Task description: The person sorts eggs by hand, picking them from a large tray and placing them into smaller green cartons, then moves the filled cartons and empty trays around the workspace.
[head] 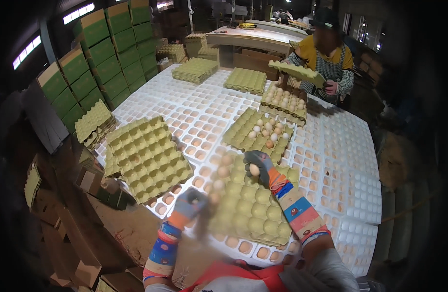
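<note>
My right hand, in a grey and orange work glove, grips a single egg above the far part of a pulp egg tray in front of me. Along that tray's left side runs a blurred row of eggs. My left hand, gloved alike, is beside the tray's near left edge. Motion blur hides whether its curled fingers hold anything. Just beyond, another pulp tray carries several brown and white eggs on its right part.
White foam trays with square cells cover the table, eggs in many cells. Empty pulp trays lie at left. Green cartons are stacked behind. Across the table, a co-worker holds a pulp tray near a filled egg tray.
</note>
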Available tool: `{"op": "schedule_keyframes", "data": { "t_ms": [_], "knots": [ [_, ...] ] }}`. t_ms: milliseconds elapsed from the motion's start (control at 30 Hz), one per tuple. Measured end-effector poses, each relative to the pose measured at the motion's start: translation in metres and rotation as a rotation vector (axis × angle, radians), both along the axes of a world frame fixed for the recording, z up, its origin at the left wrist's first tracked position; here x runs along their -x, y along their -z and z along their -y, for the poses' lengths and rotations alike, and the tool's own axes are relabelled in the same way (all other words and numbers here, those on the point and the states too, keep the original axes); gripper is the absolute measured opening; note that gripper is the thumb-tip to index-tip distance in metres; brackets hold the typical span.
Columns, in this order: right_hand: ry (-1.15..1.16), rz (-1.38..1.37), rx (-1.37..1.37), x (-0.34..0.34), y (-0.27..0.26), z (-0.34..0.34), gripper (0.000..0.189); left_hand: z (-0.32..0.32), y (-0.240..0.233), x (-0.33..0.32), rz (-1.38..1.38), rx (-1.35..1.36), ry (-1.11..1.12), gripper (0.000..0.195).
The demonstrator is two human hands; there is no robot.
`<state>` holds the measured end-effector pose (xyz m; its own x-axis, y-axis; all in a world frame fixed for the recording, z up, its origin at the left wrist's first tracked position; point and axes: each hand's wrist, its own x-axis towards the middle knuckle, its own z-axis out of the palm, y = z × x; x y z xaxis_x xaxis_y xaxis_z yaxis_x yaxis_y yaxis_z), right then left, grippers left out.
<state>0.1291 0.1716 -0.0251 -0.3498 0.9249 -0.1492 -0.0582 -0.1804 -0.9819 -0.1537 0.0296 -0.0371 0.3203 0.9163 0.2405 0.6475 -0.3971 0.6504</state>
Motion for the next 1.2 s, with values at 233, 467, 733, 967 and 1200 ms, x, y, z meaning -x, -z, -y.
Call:
{"op": "schedule_keyframes", "data": {
  "t_ms": [233,467,733,967,1200],
  "knots": [
    [-0.517,1.451,-1.221,0.054,-0.007,-0.045,0.025,-0.009,-0.018,-0.042,-0.440,-0.053,0.050,0.052],
    [-0.062,0.388,-0.563,0.006,-0.007,-0.033,0.031,-0.042,-0.022,-0.014,0.412,0.223,-0.053,0.060],
    [-0.084,0.947,-0.771,0.023,-0.027,-0.003,0.052,-0.073,-0.041,-0.050,-0.383,-0.164,0.055,0.034],
    [-0.371,1.659,-1.016,0.097,0.022,-0.019,0.044,-0.045,-0.013,-0.001,0.908,0.415,-0.262,0.025],
    [0.174,0.914,-0.655,-0.115,-0.003,0.048,0.062,-0.011,-0.081,-0.123,0.483,0.437,-0.029,0.038]
  ]
}}
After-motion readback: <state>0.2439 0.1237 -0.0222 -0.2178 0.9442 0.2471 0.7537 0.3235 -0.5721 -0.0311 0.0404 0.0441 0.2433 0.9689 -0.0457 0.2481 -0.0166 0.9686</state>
